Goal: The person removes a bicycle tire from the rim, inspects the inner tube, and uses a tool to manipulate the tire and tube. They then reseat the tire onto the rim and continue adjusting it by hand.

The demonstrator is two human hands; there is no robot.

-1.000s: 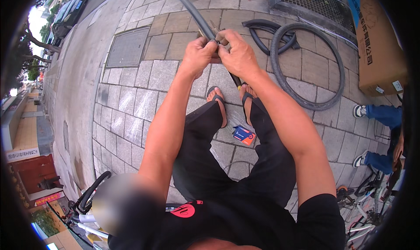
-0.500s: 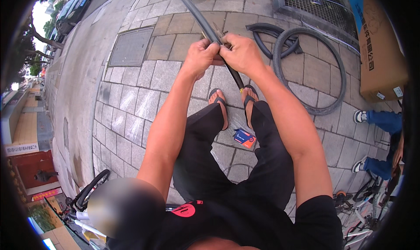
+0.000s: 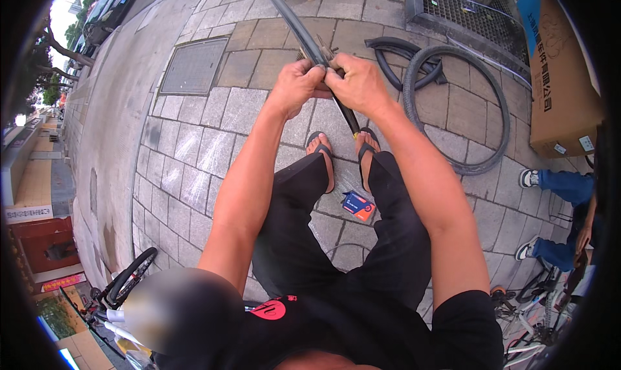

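Observation:
My left hand [image 3: 299, 85] and my right hand [image 3: 354, 80] meet side by side, thumbs pressed close together, on what looks like a bicycle wheel [image 3: 299, 30] seen nearly edge-on. Its grey tyre slants from the far end down towards my feet. Both hands are closed round the tyre, and the fingers underneath are mostly hidden. Small parts stick out on either side of the wheel just beyond my hands. Below my hands the dark near end of the wheel reaches between my sandalled feet [image 3: 321, 151].
A loose bicycle tyre [image 3: 501, 114] and a folded black tyre piece [image 3: 388, 63] lie on the paving to the right. A small blue and orange box [image 3: 358, 205] is between my legs. At right are a large cardboard box [image 3: 563, 92], another person's legs [image 3: 563, 182] and bicycles [image 3: 543, 312].
Both hands keep the same grip on the wheel, with barely any movement. The view has shifted slightly.

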